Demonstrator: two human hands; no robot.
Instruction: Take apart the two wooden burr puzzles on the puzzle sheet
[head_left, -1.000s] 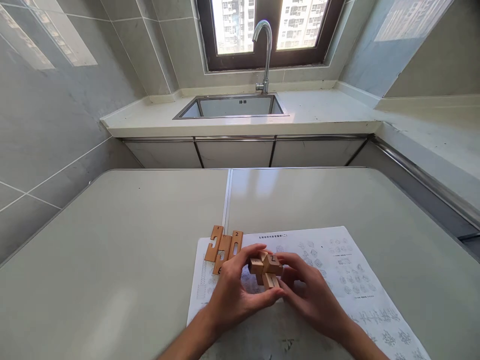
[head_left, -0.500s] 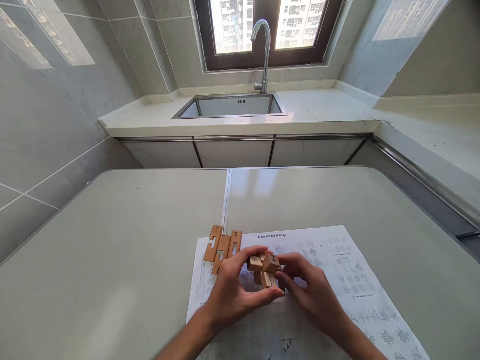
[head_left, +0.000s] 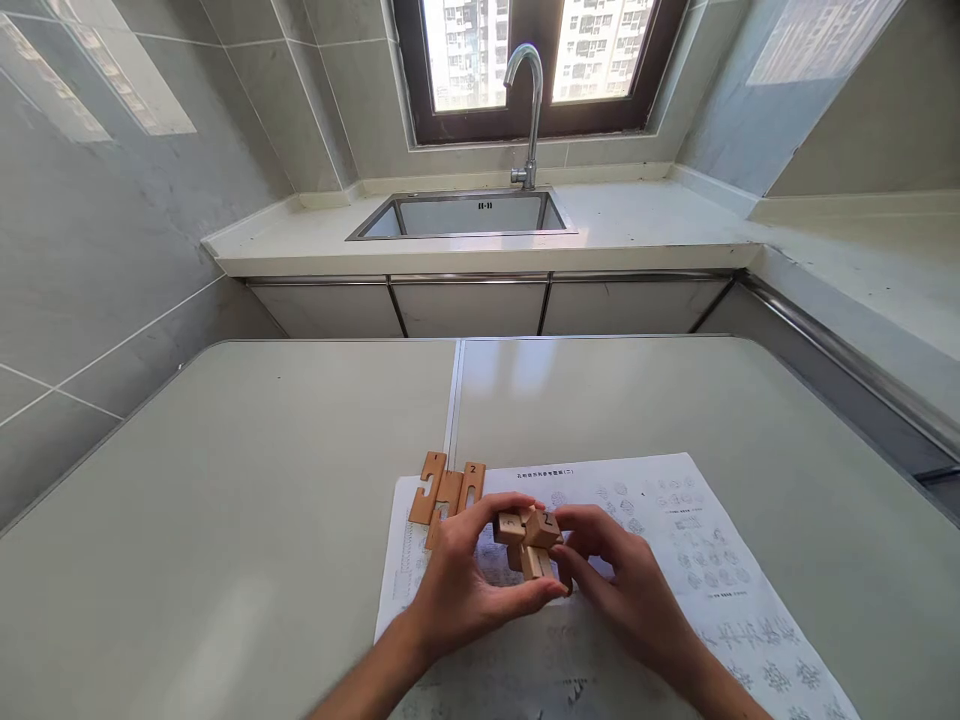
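Between my two hands is a wooden interlocking puzzle [head_left: 529, 541] made of several crossed blocks, with dark numbers on some block ends. My left hand [head_left: 480, 570] grips it from the left, fingers over the top and thumb beneath. On its right side, the thumb and fingertips of my right hand [head_left: 611, 560] are closed on it. The puzzle is held above a printed sheet [head_left: 652, 600]. Just beyond my left hand lie several flat wooden pieces with cut-outs: one marked 1 [head_left: 427, 488], one marked 2 [head_left: 472, 486], and another [head_left: 445, 500] partly hidden between them.
The pale table [head_left: 225, 480] has a seam [head_left: 454, 400] running away from me. Past its far edge stands a white counter [head_left: 637, 220] with a sink [head_left: 457, 215] and a chrome faucet [head_left: 532, 110] below a window. Tiled wall [head_left: 112, 220] flanks the left.
Hands and puzzle keep nearly the same pose. The whole view has shifted very slightly, and no piece has been visibly added or removed.
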